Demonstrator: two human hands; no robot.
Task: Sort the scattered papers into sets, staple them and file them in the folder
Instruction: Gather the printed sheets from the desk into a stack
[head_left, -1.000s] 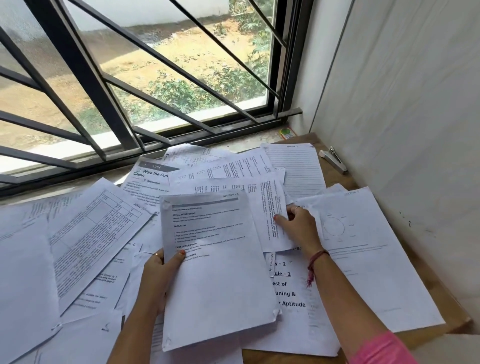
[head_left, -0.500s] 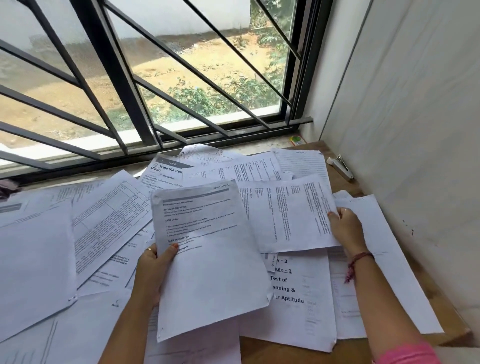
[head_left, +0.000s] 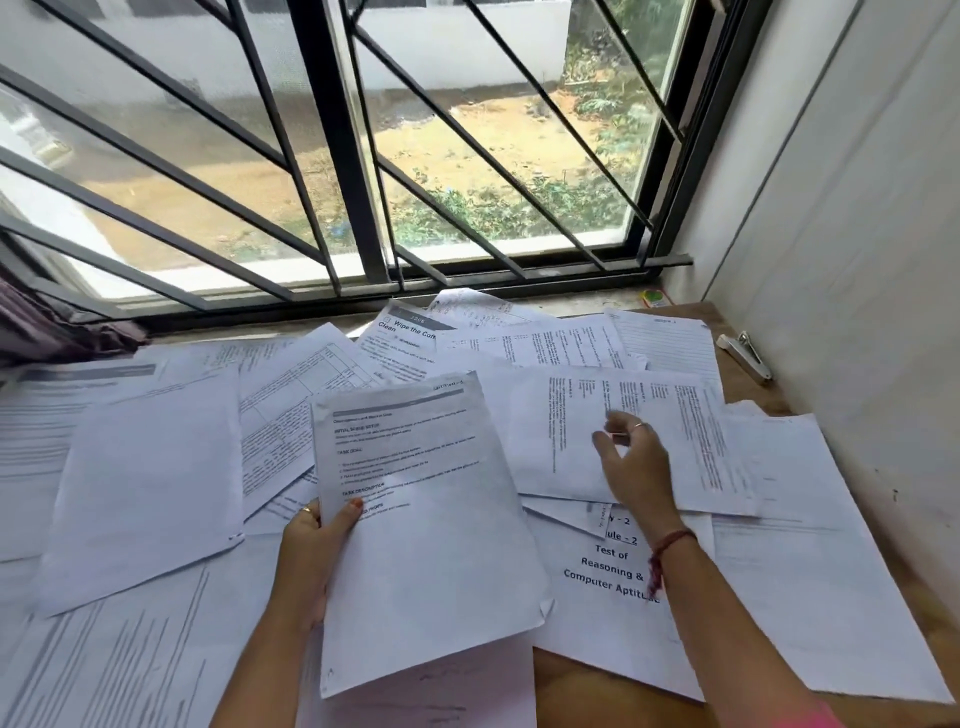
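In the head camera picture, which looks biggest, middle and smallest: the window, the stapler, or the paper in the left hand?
1. Window, by far the biggest.
2. Paper held by the left hand; nearness to the camera enlarges it.
3. Stapler, smallest, far off by the wall.

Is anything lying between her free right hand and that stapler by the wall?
Nothing upright blocks the way. Between the right hand and the stapler lie only flat loose papers on the desk. The stapler itself rests uncovered on bare wood.
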